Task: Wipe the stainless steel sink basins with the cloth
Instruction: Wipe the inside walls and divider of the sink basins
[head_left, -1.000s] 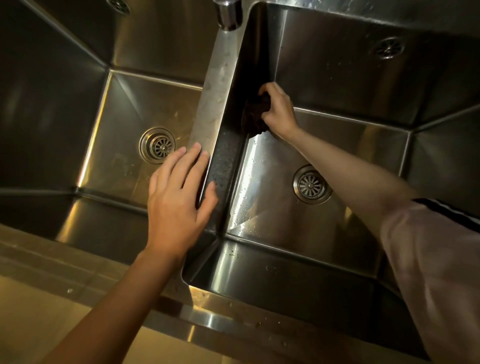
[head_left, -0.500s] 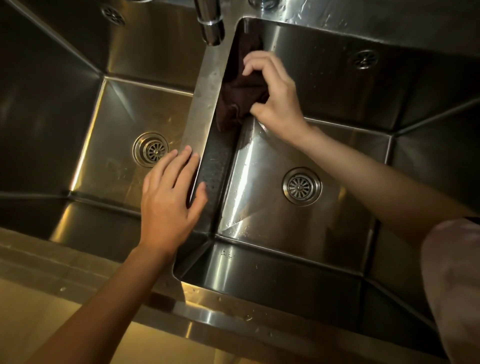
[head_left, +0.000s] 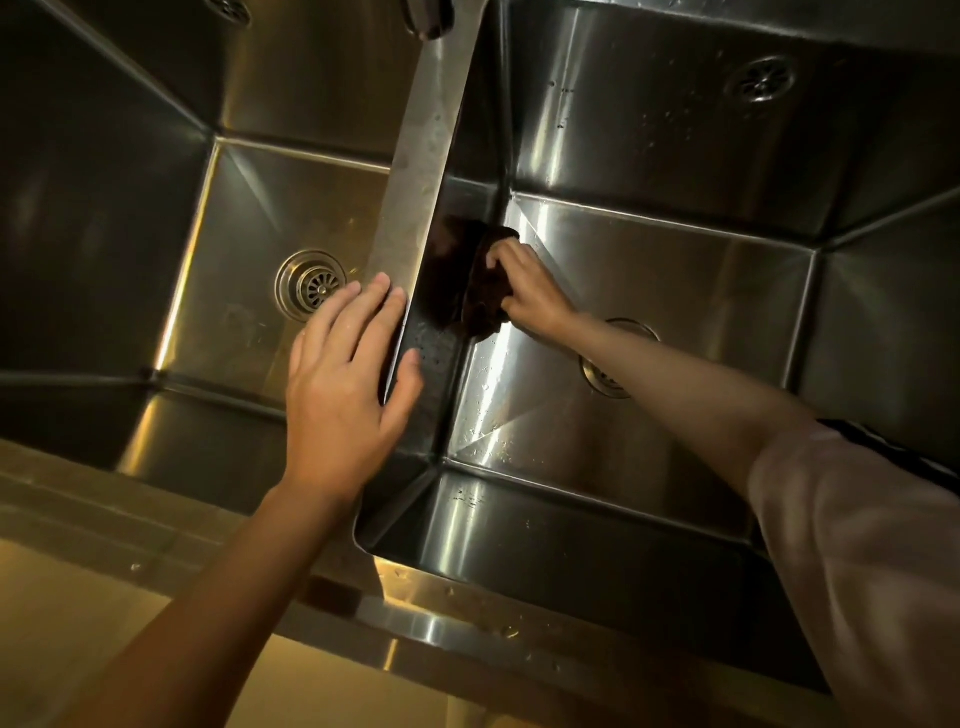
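Two deep stainless steel basins lie side by side, the left basin (head_left: 244, 218) and the right basin (head_left: 675, 270), split by a flat steel divider (head_left: 421, 171). My right hand (head_left: 530, 288) is low in the right basin, closed on a dark brown cloth (head_left: 480, 296) pressed against the divider's inner wall near the floor. The wall mirrors the cloth. My left hand (head_left: 345, 379) lies flat on the divider's top, fingers spread, thumb over the right edge, holding nothing.
Each basin has a round drain: the left drain (head_left: 310, 285) is in full view, the right drain (head_left: 605, 379) is partly behind my forearm. A tap spout (head_left: 428, 18) hangs over the divider. An overflow hole (head_left: 761, 78) sits in the right back wall. Water drops dot the front rim (head_left: 441, 618).
My right hand has slid the cloth down the divider's wall, from near the top rim to just above the basin floor. The left hand stays on the divider.
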